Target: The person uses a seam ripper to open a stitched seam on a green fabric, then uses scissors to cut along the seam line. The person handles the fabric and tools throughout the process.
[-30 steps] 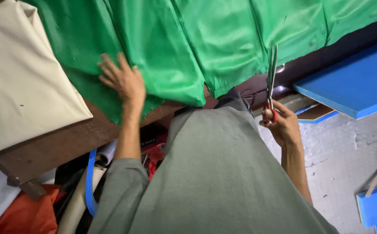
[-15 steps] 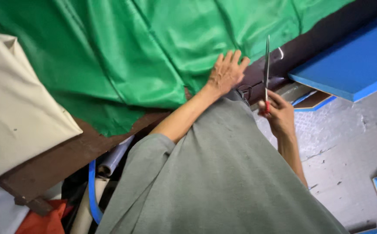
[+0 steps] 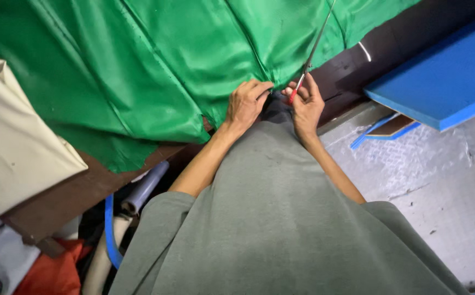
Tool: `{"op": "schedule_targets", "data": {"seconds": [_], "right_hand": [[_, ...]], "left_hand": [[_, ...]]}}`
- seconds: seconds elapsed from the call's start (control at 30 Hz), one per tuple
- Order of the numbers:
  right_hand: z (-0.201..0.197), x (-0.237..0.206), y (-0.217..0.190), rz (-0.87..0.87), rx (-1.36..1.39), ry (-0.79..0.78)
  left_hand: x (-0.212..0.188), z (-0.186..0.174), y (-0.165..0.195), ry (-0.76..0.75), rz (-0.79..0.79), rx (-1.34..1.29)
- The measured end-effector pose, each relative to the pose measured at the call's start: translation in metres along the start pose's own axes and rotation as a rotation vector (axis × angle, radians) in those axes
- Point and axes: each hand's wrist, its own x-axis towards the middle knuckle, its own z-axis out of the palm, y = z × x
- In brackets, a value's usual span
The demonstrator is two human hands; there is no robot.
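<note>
- The green fabric [image 3: 155, 71] covers most of the upper half of the frame, draped over the dark brown worktop [image 3: 90, 186], with its lower edge hanging off the front near the middle of the picture.
- It's shiny and satiny, so I'd guess light, floppy and pretty slippery. It has soft folds and long creases running diagonally, so it won't hold any shape by itself.
- The left hand [image 3: 247, 104] sits at the fabric's edge, centre of frame, fingers curled and pressed together, pinching a bit of that edge.
- That looks like the sensible place to hold it: right at the hem, close to the blades, keeping the cloth taut. Grab it further back and I reckon it just slides and bunches.
- The right hand [image 3: 304, 106] is just beside the left, nearly touching it, fingers closed through the red handles of a pair of scissors [image 3: 314, 52].
- The long thin blades point up toward the top of the frame, lying over the fabric. I can't tell if the blades are parted or shut; they read as 1 thin line.
- The scissors will be stiff, sharp and a fair bit heavier than the cloth.
- Left of frame, a cream cloth [image 3: 13, 142] is also lying on the worktop, well apart from both hands.
- On the right, a blue board [image 3: 439, 82] sticks out above the grey floor [image 3: 412, 175].
- Lower left, under the worktop, there's a jumble: an orange bundle [image 3: 52, 273], a blue strap [image 3: 109, 229] and a rolled tube [image 3: 144, 188].
</note>
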Motion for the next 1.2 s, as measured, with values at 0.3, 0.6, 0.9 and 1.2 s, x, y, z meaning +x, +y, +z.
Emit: {"op": "schedule_targets", "data": {"seconds": [0.3, 0.6, 0.9, 1.2], "right_hand": [[-0.003, 0.015, 0.004, -0.065, -0.168, -0.057], [-0.008, 0.007, -0.006, -0.061, -0.134, -0.094], [-0.073, -0.086, -0.095, 0.451, 0.145, -0.350], [-0.097, -0.137, -0.082, 0.752, 0.350, -0.373]], "left_hand": [[-0.006, -0.001, 0.011, 0.076, 0.020, 0.043], [-0.007, -0.001, 0.008, 0.096, 0.007, 0.023], [-0.003, -0.015, 0.002, 0.002, 0.137, -0.060], [0.000, -0.016, 0.001, -0.008, 0.168, -0.092]]}}
